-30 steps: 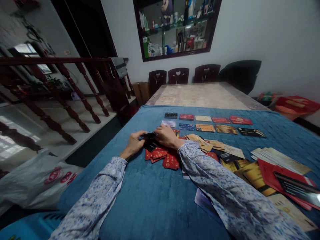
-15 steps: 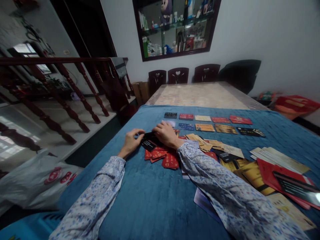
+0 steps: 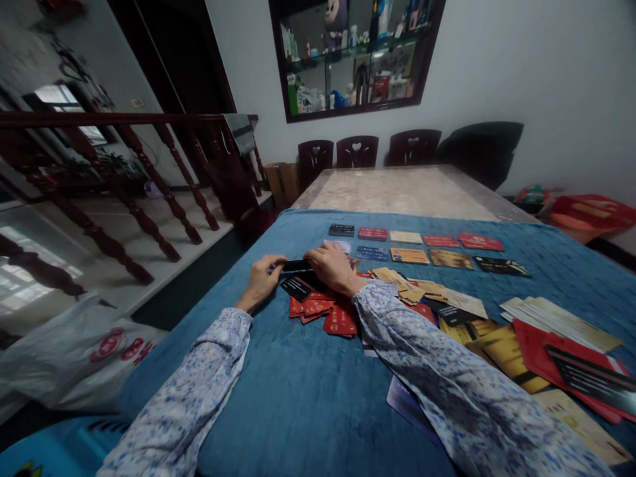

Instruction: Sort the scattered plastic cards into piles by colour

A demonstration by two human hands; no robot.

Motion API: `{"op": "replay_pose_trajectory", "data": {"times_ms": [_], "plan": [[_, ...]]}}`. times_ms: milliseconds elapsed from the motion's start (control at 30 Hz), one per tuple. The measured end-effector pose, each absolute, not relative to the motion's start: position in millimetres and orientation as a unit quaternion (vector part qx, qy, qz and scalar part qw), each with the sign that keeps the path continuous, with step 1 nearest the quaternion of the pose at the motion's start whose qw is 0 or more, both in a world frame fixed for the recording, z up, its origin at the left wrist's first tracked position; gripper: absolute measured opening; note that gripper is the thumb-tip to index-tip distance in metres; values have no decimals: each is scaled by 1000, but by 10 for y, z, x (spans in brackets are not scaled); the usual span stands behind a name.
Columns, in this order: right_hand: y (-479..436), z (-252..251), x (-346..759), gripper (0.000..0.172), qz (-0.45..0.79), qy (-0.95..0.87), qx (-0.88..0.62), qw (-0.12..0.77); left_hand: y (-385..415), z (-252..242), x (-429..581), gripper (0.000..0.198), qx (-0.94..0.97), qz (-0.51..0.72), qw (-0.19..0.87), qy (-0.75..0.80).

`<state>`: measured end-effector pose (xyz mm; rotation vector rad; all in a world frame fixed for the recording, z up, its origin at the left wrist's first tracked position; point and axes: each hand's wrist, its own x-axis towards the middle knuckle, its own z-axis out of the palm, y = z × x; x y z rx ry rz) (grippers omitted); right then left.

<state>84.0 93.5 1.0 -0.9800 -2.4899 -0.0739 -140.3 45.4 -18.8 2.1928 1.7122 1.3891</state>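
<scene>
My left hand (image 3: 262, 279) and my right hand (image 3: 332, 267) meet over a blue cloth (image 3: 298, 391) and both pinch a small stack of black cards (image 3: 297, 266) held between them. Just below the stack a single black card (image 3: 297, 288) lies on a pile of red cards (image 3: 322, 311). Both arms wear floral sleeves. The fingers of each hand are curled around the stack's ends.
Two rows of single cards (image 3: 417, 246) lie laid out beyond my hands. A loose heap of gold, black and red cards (image 3: 447, 305) and larger envelopes (image 3: 556, 338) spreads to the right. A white plastic bag (image 3: 74, 358) sits at the left, chairs (image 3: 358, 151) at the far table end.
The hands lifted the black stack slightly and squared it; one black card now lies apart on the red pile. The view shifted a little.
</scene>
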Motion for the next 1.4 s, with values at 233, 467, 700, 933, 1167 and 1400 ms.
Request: {"op": "replay_pose_trajectory", "data": {"times_ms": [233, 467, 700, 933, 1167, 1400], "plan": [[970, 79, 767, 33, -40, -908, -374, 187, 481, -244, -1433, 20, 692, 457, 19, 559], [1005, 68, 762, 35, -44, -909, -382, 160, 515, -307, -1451, 22, 701, 433, -2, 567], [994, 17, 768, 45, -34, -908, -391, 148, 508, -300, -1465, 36, 725, 372, -8, 580], [1005, -13, 741, 52, -23, -909, -395, 132, 530, -323, -1476, 49, 742, 335, 20, 580], [987, -1, 723, 52, -12, -908, -396, 138, 561, -329, -1484, 50, 741, 329, 28, 585], [979, 63, 751, 56, -5, -905, -402, 140, 593, -311, -1506, 58, 755, 336, 9, 563]]}}
